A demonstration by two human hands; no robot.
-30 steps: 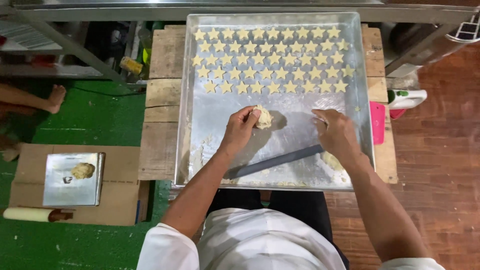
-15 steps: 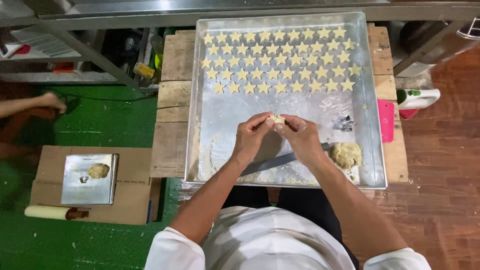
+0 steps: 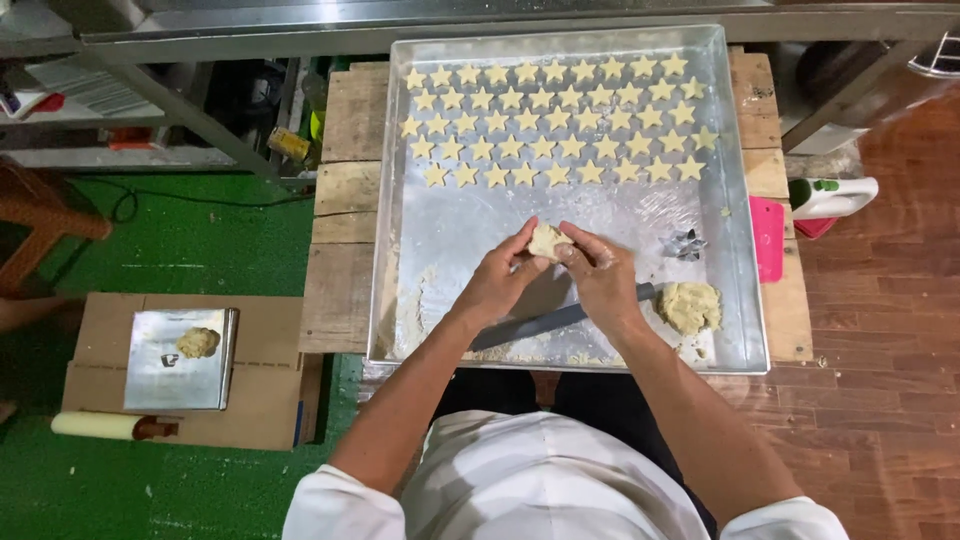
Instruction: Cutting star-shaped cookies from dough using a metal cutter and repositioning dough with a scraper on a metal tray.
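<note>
Dough lump (image 3: 546, 241) pinched between both hands' fingertips (image 3: 524, 262).

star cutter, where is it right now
In the head view the small metal star cutter lies on the big tray, right of the right hand, just above the dough lump and below the rows of star cookies.

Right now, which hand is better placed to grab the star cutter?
Right hand, likely. It is nearer the star cutter, which lies to its right on the tray. The left hand would have to cross over. Both pinch the dough piece.
</note>
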